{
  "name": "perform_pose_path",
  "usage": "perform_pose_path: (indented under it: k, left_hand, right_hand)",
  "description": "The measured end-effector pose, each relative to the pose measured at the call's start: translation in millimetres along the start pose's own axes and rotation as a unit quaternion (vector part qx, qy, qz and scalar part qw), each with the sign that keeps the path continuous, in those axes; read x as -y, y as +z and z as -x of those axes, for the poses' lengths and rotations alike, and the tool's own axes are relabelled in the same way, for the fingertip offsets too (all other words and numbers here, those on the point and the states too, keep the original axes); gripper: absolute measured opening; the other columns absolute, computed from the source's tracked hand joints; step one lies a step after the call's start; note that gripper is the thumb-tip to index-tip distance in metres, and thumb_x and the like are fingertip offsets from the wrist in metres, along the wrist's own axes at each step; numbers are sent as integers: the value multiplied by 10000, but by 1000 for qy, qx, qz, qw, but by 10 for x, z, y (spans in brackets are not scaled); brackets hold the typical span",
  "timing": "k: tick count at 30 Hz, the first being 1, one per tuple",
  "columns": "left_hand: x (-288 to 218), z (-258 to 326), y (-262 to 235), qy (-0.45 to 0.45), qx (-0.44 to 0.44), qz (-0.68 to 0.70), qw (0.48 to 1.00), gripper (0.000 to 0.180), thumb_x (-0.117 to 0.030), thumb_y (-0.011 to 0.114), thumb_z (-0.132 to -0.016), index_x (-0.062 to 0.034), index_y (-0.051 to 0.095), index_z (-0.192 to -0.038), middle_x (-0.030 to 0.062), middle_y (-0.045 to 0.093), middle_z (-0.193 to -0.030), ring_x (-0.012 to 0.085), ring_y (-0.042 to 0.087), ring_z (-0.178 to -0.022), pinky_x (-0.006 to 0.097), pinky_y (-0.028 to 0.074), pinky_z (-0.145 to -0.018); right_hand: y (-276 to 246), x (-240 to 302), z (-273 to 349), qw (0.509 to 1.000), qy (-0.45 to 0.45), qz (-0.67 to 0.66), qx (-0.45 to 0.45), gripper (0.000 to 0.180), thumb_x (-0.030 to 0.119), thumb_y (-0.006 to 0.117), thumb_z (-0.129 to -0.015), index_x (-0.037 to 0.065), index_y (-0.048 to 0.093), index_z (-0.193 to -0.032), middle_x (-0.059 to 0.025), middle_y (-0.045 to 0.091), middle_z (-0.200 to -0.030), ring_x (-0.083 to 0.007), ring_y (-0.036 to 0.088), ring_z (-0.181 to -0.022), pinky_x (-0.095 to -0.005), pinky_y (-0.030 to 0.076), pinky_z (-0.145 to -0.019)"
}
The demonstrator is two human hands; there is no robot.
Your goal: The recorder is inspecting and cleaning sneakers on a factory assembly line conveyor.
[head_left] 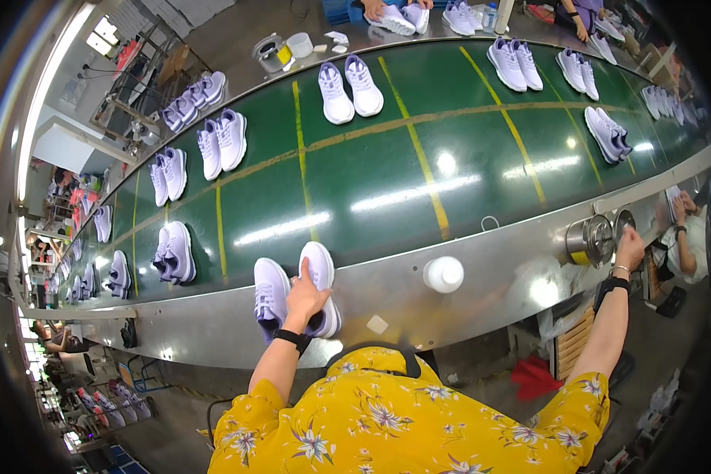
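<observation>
On the metal ledge in front of me stands a pair of pale lavender sneakers with white soles. My left hand grips the right sneaker of the pair, with the thumb along its upper. Just beside it on the left is the other sneaker, which I am not holding. Far to the right, my right hand is closed at a round metal pot and its dark round lid. What sits between those fingers is too small to make out.
Beyond the ledge runs a green conveyor belt with yellow lines, carrying several pairs of sneakers. A white round bottle and a small pale square lie on the ledge. Other people work across the belt and at the right.
</observation>
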State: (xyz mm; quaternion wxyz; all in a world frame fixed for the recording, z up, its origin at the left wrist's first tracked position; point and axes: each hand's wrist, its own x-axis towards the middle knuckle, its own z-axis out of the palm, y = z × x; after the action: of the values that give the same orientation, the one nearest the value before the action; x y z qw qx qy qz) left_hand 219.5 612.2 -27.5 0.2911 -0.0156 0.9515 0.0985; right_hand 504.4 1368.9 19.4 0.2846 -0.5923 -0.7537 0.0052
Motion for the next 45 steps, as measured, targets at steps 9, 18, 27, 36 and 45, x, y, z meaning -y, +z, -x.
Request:
perform_pose_path:
  k: [9, 18, 27, 36, 45]
  left_hand:
    - [616, -41, 179, 183, -11, 407, 895, 1055, -108, 803, -762, -42, 157, -1594, 243, 463, -1465, 332, 476, -1354, 398, 396, -1116]
    - [715, 189, 384, 218, 22, 475, 852, 1053, -142, 796, -784, -51, 128, -1593, 271, 414, -1479, 358, 462, -1351, 424, 386, -1121]
    - [693, 229, 387, 182, 0, 388, 904, 1060, -218, 781, -797, -94, 99, -1599, 319, 452, -1399, 471, 516, -1265, 497, 460, -1028]
    - [516, 267, 303, 150, 6, 337, 929, 1047, -266, 760, -796, -100, 106, -1596, 322, 481, -1328, 509, 569, -1159, 549, 494, -946]
    - [388, 277, 303, 148, -7, 299, 943, 1039, -252, 748, -793, -96, 103, -1593, 309, 519, -1219, 514, 612, -1049, 571, 526, -853]
  right_hand:
    - [-1229, 2340, 2881, 879, -321, -347, 60, 95, -12, 713, -887, 31, 737, -969, -41, 662, -928, -150, 617, -874, -282, 517, -773]
    - [-690, 3788, 5804, 758, -264, -465, 374, 140, 71, 767, -838, 84, 763, -977, -83, 625, -829, -250, 619, -756, -348, 501, -677]
    - [-546, 3708, 5967, 768, -369, -404, 333, 100, 54, 753, -812, 82, 752, -909, -77, 563, -784, -274, 582, -758, -403, 477, -678]
    - [-362, 3923, 5800, 764, -408, -387, 316, 64, 78, 745, -830, 79, 750, -894, -81, 559, -773, -286, 582, -756, -406, 475, -672]
    - [-218, 4170, 5709, 770, -352, -389, 364, 79, 98, 746, -832, 81, 769, -906, -80, 570, -768, -264, 582, -752, -380, 479, -669]
